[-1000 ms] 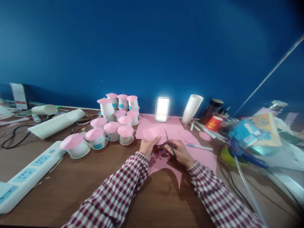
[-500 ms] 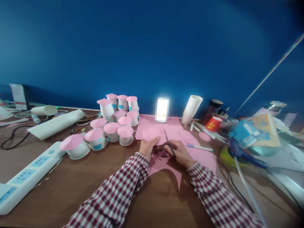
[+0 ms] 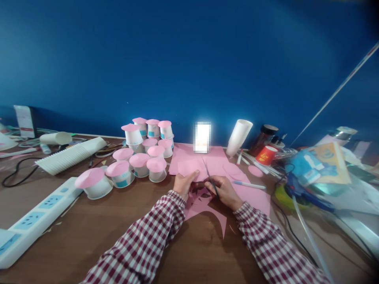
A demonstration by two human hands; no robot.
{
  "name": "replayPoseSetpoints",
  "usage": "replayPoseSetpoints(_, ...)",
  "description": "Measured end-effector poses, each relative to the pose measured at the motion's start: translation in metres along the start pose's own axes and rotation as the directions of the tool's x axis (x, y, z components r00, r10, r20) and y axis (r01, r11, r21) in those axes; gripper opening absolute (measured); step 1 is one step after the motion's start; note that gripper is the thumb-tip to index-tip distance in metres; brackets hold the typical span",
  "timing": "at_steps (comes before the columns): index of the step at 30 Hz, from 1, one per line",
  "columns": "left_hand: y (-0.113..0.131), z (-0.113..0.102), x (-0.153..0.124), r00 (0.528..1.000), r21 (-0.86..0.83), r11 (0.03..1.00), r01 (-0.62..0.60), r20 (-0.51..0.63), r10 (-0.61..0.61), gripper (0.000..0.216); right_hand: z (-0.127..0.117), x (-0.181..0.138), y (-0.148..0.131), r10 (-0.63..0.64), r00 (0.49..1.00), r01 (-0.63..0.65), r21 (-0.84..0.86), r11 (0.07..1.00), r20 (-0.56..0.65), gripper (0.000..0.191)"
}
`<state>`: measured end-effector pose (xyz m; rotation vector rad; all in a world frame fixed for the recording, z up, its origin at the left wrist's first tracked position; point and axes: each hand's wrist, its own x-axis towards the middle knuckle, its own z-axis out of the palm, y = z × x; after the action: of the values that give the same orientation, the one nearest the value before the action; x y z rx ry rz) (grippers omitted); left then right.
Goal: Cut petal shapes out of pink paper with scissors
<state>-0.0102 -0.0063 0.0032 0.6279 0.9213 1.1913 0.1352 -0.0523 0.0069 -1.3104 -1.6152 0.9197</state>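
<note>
My left hand point(image 3: 185, 184) pinches a piece of pink paper point(image 3: 189, 169), thumb on top. In my right hand point(image 3: 225, 191) is a pair of scissors point(image 3: 212, 182), its fingers closed round the handles and the blades pointing up and away from me beside the held paper. Under both hands lie larger pink sheets point(image 3: 257, 201), with a cut scrap point(image 3: 217, 215) toward me. Several white paper cups point(image 3: 122, 179) topped with pink paper discs stand to the left. A white-and-blue pen point(image 3: 250, 184) rests on the pink paper right of my right hand.
At left are a power strip point(image 3: 38, 217) and a stack of white ribbed cups point(image 3: 71, 156). A tall white cup stack point(image 3: 239, 136) leans near the blue wall. On the right are a red cup point(image 3: 266, 155), a dark-lidded jar point(image 3: 265, 138), a blue glue gun point(image 3: 309, 195) and plastic bags point(image 3: 322, 161).
Almost nothing differs. The view has shifted very slightly, while both hands, the paper and the scissors keep nearly the same positions.
</note>
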Motion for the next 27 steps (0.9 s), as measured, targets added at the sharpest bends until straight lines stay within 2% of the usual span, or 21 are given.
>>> replayPoseSetpoints(14,-0.0003,-0.0015,0.0021,1.0,0.049,0.999,-0.013,-0.012,0.013,0.034,-0.0004,-0.0005,-0.0009,0.0,1.0,0.0,0.004,1.0,0.009,0.03)
replayPoseSetpoints(27,-0.0064,-0.0075,0.0085,0.996,0.021,0.999,-0.043,0.073,0.041,0.034,0.0014,-0.0009,0.0021,0.017,1.0,-0.017,0.031,0.999,0.017,0.027)
